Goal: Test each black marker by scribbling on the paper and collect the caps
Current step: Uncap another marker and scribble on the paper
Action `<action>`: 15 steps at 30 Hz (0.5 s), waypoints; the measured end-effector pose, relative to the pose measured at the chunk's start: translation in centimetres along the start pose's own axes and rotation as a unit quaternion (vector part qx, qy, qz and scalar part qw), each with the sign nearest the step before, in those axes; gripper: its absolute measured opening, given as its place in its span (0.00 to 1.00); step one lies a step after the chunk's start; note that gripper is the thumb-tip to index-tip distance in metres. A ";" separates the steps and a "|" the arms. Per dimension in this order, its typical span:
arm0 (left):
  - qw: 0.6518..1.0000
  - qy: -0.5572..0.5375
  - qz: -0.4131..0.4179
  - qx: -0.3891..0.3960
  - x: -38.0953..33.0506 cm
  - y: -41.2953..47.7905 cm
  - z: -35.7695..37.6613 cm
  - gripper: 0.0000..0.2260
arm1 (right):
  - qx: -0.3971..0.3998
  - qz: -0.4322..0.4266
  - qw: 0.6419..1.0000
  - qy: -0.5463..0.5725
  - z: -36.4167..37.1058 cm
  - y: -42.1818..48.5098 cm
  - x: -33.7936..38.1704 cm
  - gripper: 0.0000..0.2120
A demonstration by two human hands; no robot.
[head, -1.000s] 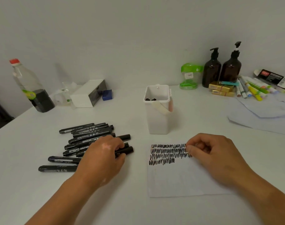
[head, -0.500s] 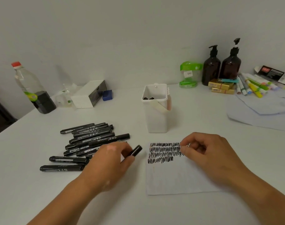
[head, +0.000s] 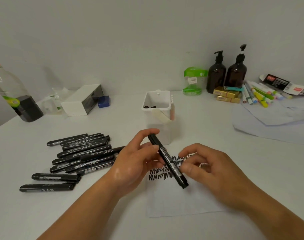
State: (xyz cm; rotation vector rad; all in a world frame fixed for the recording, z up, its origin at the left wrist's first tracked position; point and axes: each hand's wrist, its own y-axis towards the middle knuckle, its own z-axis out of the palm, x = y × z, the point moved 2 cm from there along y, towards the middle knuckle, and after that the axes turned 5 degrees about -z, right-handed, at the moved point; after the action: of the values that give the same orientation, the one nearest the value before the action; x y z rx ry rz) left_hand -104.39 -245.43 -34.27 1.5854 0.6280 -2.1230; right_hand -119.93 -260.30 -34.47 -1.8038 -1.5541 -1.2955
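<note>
One black marker (head: 166, 157), a smooth round plastic barrel with white print, slants above the paper (head: 179, 203) with its upper end toward the tub (head: 158, 132). The left hand (head: 134, 167) has its grip closed round the barrel's upper half. The right hand (head: 215, 175) curls its fingers with the thumb by the lower end, and blur hides whether that grip has hold of the barrel.

The paper, a thin white sheet with rows of black zigzag scribbles (head: 159, 175), lies flat near the front edge of the matte white worktop (head: 44, 213). A loose pile of like markers (head: 85, 153) lies toward the left edge. The square white plastic tub stands mid-worktop behind the hands, with small dark caps (head: 149, 107) inside it.

Along the back edge, against a plain pale wall (head: 130, 40), stand a clear bottle (head: 11, 94) with dark liquid at the left and two amber pump bottles (head: 227, 73) and coloured pens (head: 258, 96) toward the right corner.
</note>
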 end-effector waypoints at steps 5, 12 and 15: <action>0.999 -0.038 -0.013 -0.024 1.5 -0.1 -0.7 0.15 | -0.013 0.004 1.000 -0.010 1.0 0.0 -0.2 0.18; 0.913 0.387 0.098 -0.089 1.2 -1.5 -0.7 0.08 | -0.108 0.024 0.993 0.029 0.4 0.4 -0.4 0.08; 0.854 0.487 0.181 -0.023 1.1 -2.1 0.6 0.10 | -0.112 0.022 0.990 0.079 0.5 0.4 -0.1 0.05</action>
State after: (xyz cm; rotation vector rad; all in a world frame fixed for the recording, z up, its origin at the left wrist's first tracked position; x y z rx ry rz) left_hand -106.32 -244.13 -34.92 2.4752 0.5758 -0.9157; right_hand -119.35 -260.06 -34.71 -1.8038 -1.3223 -1.6044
